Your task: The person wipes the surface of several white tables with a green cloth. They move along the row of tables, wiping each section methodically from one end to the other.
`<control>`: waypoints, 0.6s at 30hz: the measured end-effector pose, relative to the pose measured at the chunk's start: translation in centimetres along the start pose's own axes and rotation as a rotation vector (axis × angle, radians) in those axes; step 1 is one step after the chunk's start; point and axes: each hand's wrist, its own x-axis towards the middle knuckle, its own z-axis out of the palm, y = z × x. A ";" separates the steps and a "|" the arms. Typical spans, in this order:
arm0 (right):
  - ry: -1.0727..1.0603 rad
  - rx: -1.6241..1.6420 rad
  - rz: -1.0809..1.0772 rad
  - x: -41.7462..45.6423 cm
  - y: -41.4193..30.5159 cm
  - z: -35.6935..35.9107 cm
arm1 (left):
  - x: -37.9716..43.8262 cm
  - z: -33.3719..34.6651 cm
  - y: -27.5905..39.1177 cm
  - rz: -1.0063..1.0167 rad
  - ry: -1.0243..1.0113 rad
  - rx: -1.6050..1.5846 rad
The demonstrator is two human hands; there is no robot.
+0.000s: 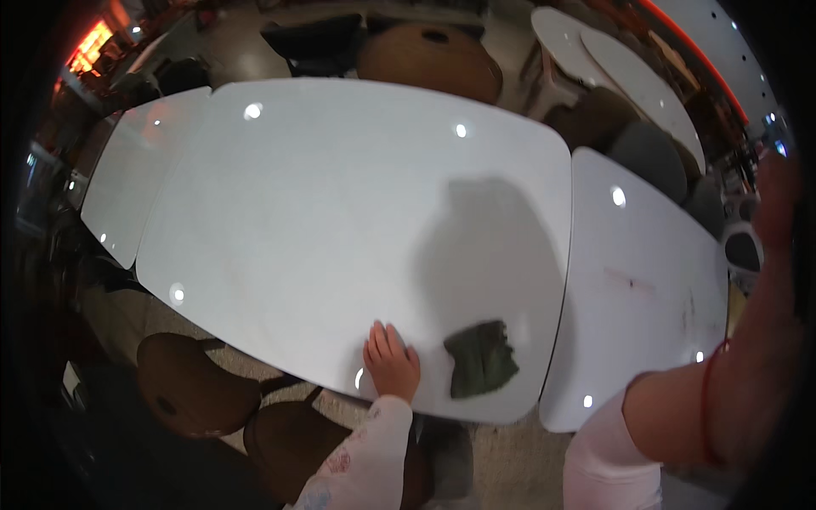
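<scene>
My left hand (391,364) rests palm down near the front edge of a white tabletop (319,217), its fingers slightly apart and nothing in it. To the right of that hand, and apart from it, a folded dark green cloth (482,360) lies flat with uneven edges. My right hand (755,363) is raised close to the camera at the right rim, with a red cord around the wrist. It is dark and blurred there, and part of it is cut off, so what its fingers do is hidden.
Another white table (625,319) adjoins on the right, a third (146,172) on the left. Brown chairs (194,386) stand along the near side. Across the table are a brown chair (430,60) and a black chair (312,41). White oval tables (637,83) stand at the far right.
</scene>
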 end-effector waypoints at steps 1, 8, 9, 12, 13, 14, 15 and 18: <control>0.001 -0.007 -0.001 0.0 0.1 0.1 | 1.8 0.7 0.5 -0.026 -0.025 -0.041; 0.015 -0.100 0.496 -11.1 2.0 6.6 | -0.9 0.4 -1.1 -0.008 0.002 0.047; -0.033 -0.157 0.688 -15.2 2.4 8.3 | -0.5 0.4 -0.8 -0.015 0.007 0.046; -0.247 -0.451 0.834 -29.8 2.8 11.5 | -0.3 0.8 -0.2 -0.002 0.011 0.022; -0.315 -0.552 0.829 -32.9 2.4 12.5 | -0.3 1.0 -0.3 0.002 0.014 0.022; -0.406 -0.646 0.838 -34.9 2.3 13.2 | -0.5 1.2 -0.6 0.001 0.017 0.027; -0.497 -0.740 0.848 -36.5 2.0 13.7 | -0.6 1.1 -0.8 0.002 0.013 0.033; -0.631 -0.851 0.797 -37.0 5.9 13.3 | -0.2 1.1 -0.9 0.003 0.022 0.053</control>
